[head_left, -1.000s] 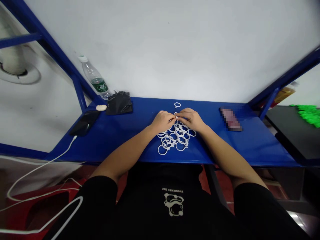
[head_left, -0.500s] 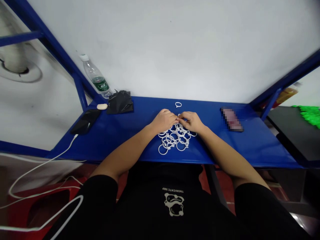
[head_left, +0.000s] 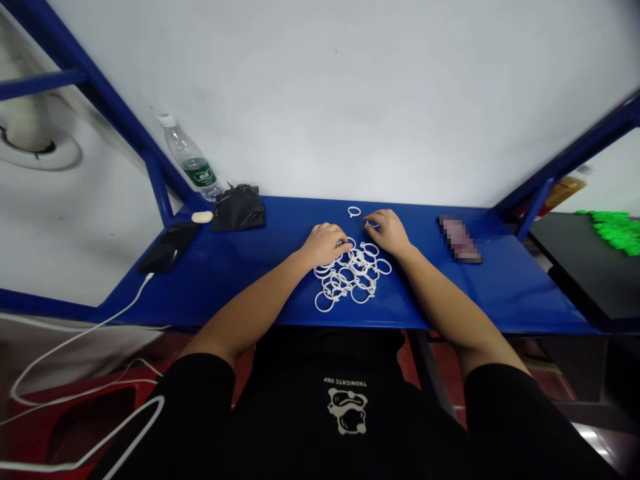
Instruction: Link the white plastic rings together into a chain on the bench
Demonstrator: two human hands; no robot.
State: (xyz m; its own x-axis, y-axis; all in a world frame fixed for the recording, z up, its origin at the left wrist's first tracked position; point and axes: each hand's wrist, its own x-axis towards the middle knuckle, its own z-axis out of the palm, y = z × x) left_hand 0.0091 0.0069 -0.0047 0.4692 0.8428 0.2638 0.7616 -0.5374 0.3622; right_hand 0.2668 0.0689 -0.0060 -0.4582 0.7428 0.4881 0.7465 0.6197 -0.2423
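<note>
Clear plastic water bottle with green label (head_left: 191, 161) stands at back left, contents unclear. Glossy blue metal workbench (head_left: 250, 267) against white wall. Pile of thin white plastic rings (head_left: 350, 273) at bench centre. Left hand (head_left: 323, 245) on pile's far edge, fingers curled on the rings. Right hand (head_left: 387, 232) beside it, fingertips pinching a ring, near single white ring (head_left: 354, 212). Crumpled black bag (head_left: 239, 207) back left.

Both hands (head_left: 357, 240) over white rings (head_left: 350, 273)

Water bottle (head_left: 191, 160): upright, upper left, against the wall.
Black pouch (head_left: 239, 207): just right of the bottle.
Dark phone (head_left: 169, 246): left bench end, white cable (head_left: 75, 347) attached.
</note>
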